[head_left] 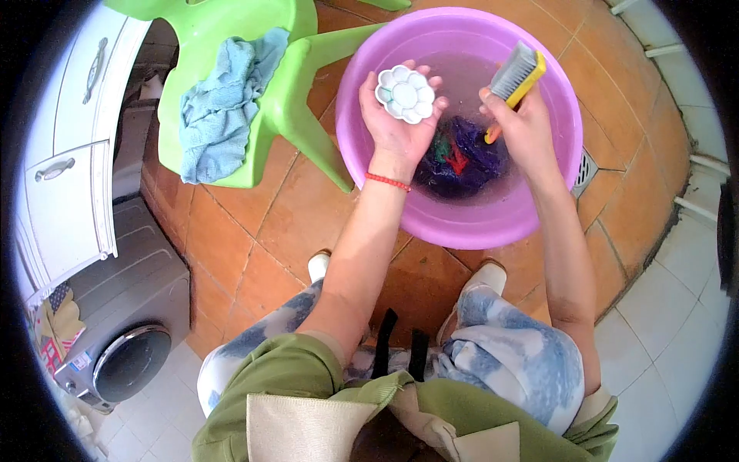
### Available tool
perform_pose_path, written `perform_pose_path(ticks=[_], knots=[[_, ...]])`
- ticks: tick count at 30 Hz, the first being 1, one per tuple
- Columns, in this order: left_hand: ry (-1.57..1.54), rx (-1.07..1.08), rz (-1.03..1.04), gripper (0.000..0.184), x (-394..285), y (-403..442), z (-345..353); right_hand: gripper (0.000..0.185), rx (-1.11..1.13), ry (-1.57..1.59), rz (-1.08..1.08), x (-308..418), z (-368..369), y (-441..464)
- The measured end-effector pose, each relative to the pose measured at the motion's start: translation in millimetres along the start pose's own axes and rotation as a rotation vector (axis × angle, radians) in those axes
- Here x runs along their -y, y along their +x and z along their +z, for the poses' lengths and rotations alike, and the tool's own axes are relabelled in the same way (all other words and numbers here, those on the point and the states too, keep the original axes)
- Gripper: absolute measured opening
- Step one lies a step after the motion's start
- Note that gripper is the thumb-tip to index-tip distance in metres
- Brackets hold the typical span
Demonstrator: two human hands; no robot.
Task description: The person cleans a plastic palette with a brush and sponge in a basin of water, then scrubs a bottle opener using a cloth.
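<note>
On the upturned palm of my left hand (398, 141) rests a small white flower-shaped paint palette (405, 94) with round wells and a trace of green in it. My fingers curl around its edge. My right hand (530, 132) grips a scrub brush (526, 79) with a yellow body and grey bristles, which point up and to the left. Both hands are above a purple plastic basin (356, 173). In its murky water lies a dark purple bundle (479, 146) with red and green patches; what it is I cannot make out.
A green plastic chair (296, 100) stands left of the basin, a light blue towel (223, 108) over it. Further left are a white cabinet (65, 200) and a grey washing machine (146, 285). A floor drain (585, 171) sits right of the basin in the orange tiles (281, 223).
</note>
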State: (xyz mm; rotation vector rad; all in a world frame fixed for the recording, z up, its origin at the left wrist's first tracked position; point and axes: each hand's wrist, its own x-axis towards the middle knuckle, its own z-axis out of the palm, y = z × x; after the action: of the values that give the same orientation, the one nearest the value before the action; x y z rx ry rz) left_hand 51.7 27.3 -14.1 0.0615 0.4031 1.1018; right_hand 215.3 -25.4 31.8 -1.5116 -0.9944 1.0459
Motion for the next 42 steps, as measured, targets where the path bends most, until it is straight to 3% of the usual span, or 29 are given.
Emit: perform_pose_path(ticks=[4, 9, 12, 14, 16, 17, 18, 20, 22, 24, 26, 27, 28, 30, 33, 36, 38, 40, 42], knots=[[0.169, -0.513, -0.085, 0.05, 5.1, 6.3, -11.6, 0.037, -0.031, -0.272, 0.04, -22.2, -10.6, 19.1], [0.481, -0.605, -0.17, 0.049, 17.9, 25.4, -40.9, 0.045, -0.004, -0.723, -0.169, -66.2, -7.6, 48.4], [0.981, -0.57, -0.058, 0.051, 28.4, 23.5, -39.1, 0.042, 0.006, -0.989, 0.032, -85.1, 3.1, 53.2], [0.843, -0.618, -0.099, 0.049, 26.0, 25.1, -42.9, 0.044, 0.034, -1.034, 0.157, -90.2, 10.8, 43.0], [0.707, -0.655, -0.146, 0.048, 22.6, 31.2, -52.1, 0.054, 0.359, -0.878, 0.151, -89.5, 14.8, 41.3], [0.605, -0.587, -0.165, 0.048, 20.8, 37.3, -60.5, 0.059, 0.432, -0.643, 0.12, -89.4, 16.6, 36.0], [0.502, -0.523, -0.187, 0.047, 19.4, 42.9, -72.3, 0.056, 0.413, -0.544, -0.041, -91.8, 21.3, 27.8], [0.407, -0.498, -0.213, 0.045, 19.2, 40.3, -74.5, 0.055, 0.297, -0.611, -0.12, -70.8, 20.8, 21.7], [0.442, -0.562, -0.231, 0.043, 17.3, 33.5, -54.0, 0.051, 0.212, -0.826, 0.089, -58.9, 10.7, 32.8], [0.329, -0.548, -0.218, 0.037, 16.6, 36.6, -51.2, 0.045, -0.233, -1.253, -0.15, -65.5, 11.3, 29.2], [0.237, -0.515, -0.191, 0.034, 17.6, 36.7, -49.5, 0.036, -0.168, -1.238, -0.456, -57.0, 12.6, 23.5], [0.246, -0.489, -0.176, 0.034, 15.7, 36.7, -48.0, 0.027, -0.015, -1.296, -0.42, -51.8, 23.6, 18.4], [0.256, -0.465, -0.161, 0.035, 12.5, 35.1, -43.6, 0.023, 0.183, -1.243, -0.29, -52.9, 35.3, 16.2], [0.268, -0.453, -0.108, 0.036, 7.6, 27.4, -33.8, 0.031, 0.233, -1.073, -0.033, -65.9, 52.4, 6.2], [0.294, -0.481, -0.018, 0.041, 1.4, 19.7, -16.1, 0.037, 0.372, -1.113, 0.099, -60.3, 50.8, 5.7], [0.267, -0.464, -0.02, 0.041, -0.5, 20.7, -16.4, 0.038, 0.4, -0.871, 0.155, -81.8, 40.0, 18.5], [0.24, -0.442, -0.015, 0.041, 0.8, 18.2, -15.2, 0.033, 0.265, -0.475, 0.143, -99.6, 22.4, 19.1], [0.202, -0.376, -0.017, 0.042, -0.7, 18.4, -11.8, 0.031, 0.295, -0.116, 0.319, -54.6, 10.7, 8.5], [0.152, -0.282, -0.031, 0.042, -1.8, 16.2, -9.0, 0.031, 0.247, -0.156, 0.126, -45.0, 2.9, -2.0]])
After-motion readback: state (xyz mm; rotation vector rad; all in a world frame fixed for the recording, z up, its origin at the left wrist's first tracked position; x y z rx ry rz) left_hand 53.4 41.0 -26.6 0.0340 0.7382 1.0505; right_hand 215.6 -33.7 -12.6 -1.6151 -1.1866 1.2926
